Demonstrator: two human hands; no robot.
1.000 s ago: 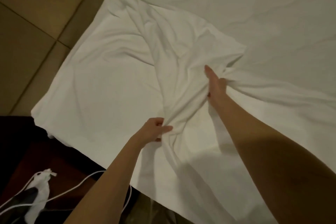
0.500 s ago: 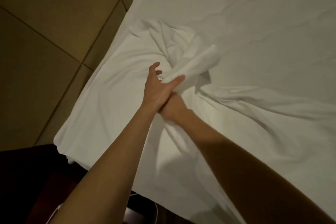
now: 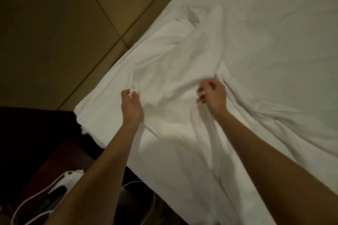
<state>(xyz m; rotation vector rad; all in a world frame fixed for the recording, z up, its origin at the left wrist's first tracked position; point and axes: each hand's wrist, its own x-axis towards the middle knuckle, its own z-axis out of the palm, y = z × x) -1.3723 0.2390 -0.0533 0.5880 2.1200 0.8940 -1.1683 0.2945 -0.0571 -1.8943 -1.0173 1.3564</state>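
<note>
Your left hand (image 3: 132, 106) and right hand (image 3: 214, 97) each pinch a fold of the white sheet (image 3: 170, 56), which looks light, limp and wrinkle-prone, so grip near its edges.

We see a creased white cloth sheet (image 3: 182, 71), soft and matt, beside smooth tan floor tiles (image 3: 54, 33) with a dull sheen, a dark reddish polished wooden table (image 3: 54, 160) and a smooth white plastic cable (image 3: 31, 198).
</note>
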